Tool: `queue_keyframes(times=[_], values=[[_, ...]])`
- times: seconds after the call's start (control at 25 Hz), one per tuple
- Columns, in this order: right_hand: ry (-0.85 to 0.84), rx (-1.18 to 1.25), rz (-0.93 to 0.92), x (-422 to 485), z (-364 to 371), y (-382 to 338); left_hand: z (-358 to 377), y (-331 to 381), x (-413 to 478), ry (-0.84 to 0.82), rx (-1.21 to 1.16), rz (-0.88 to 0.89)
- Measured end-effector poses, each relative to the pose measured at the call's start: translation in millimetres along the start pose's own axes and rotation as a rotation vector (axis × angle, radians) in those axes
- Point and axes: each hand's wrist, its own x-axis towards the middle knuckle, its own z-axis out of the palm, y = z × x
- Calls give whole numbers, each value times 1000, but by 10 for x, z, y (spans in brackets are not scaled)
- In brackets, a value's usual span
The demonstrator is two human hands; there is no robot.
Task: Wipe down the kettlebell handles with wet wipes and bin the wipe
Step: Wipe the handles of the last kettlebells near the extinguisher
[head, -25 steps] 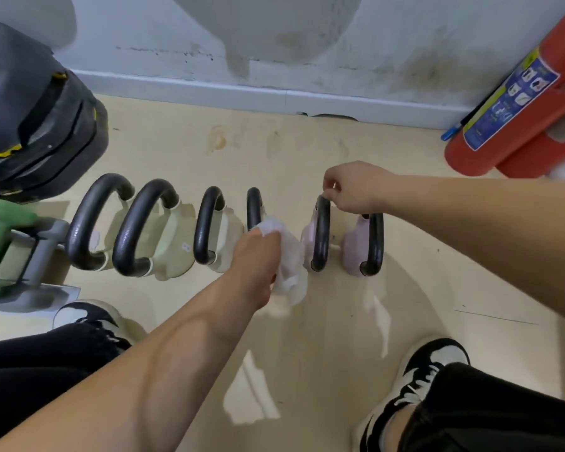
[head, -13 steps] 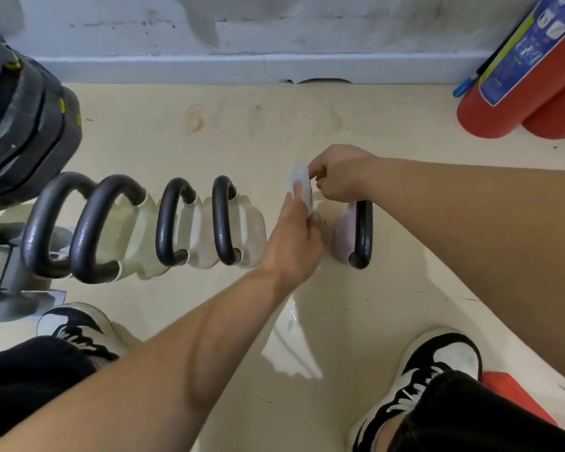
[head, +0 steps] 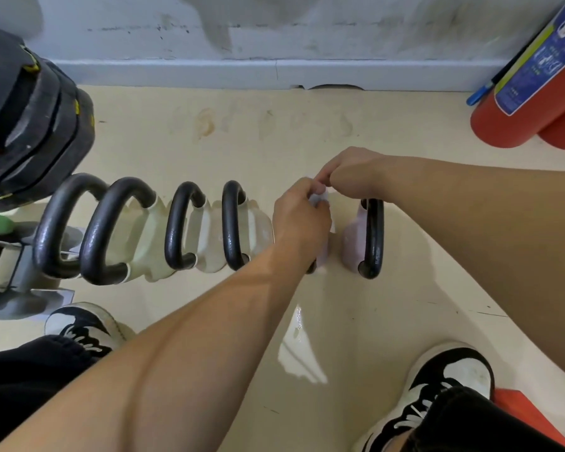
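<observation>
Several kettlebells stand in a row on the beige floor, all with black handles. The cream ones (head: 144,236) are on the left and a pink kettlebell (head: 353,243) is at the right end. A second pink kettlebell (head: 322,261) is mostly hidden under my left hand (head: 302,220). That hand is closed around this kettlebell's handle with a white wet wipe (head: 318,200) pressed on it. My right hand (head: 353,172) pinches the wipe's upper edge at the top of the same handle. The handle itself is almost fully covered.
Two red fire extinguishers (head: 516,102) lean at the back right against the wall. Black weight plates (head: 30,119) are stacked at the left, above a green and grey dumbbell (head: 4,256). My shoes (head: 82,324) (head: 444,383) flank the row. A red object (head: 529,415) lies at the bottom right.
My left hand has moved the wipe right, from the last cream kettlebell's handle onto the first pink kettlebell's handle. My right hand stayed at that handle's top and now pinches the wipe.
</observation>
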Motion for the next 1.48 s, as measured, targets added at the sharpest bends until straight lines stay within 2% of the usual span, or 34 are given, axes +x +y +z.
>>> queue_keyframes(times=[0.08,0.2,0.24,0.32,0.4,0.48,0.56,0.64,0.72,0.84,0.88,0.96,1.04,1.08,1.2,1.32,1.4,1.48], values=[[14,50,13,13,9,0,58,-61,-201,-8,44,49],[58,87,0,64,44,42,101,-313,-603,-80,417,162],[67,74,-6,75,58,60,93,-384,-709,-85,478,188],[101,110,-7,96,81,93,62,-383,-715,-61,475,198],[126,117,-13,139,96,113,84,-244,-449,-91,566,113],[154,67,3,222,110,151,114,-41,-15,-216,636,5],[192,20,39,294,110,211,104,203,347,-356,723,-32],[212,-30,53,330,109,286,110,313,476,-412,786,-46],[206,-74,53,338,122,356,121,230,388,-370,716,-42],[219,-115,41,332,158,399,32,-141,-132,-194,364,25],[234,-123,37,337,168,413,-25,-255,-353,-169,246,78],[243,-131,32,338,179,421,-63,-421,-617,-165,155,161],[230,-140,26,333,189,407,-51,-340,-475,-191,29,22],[216,-143,27,321,190,389,-30,-250,-298,-191,39,-57],[181,-112,46,277,169,331,108,164,376,-278,437,-141],[205,-111,91,274,134,322,163,532,617,-467,822,-172],[215,-127,101,286,124,333,173,418,831,-544,748,-276],[204,-143,87,273,126,300,143,250,870,-527,467,-431]])
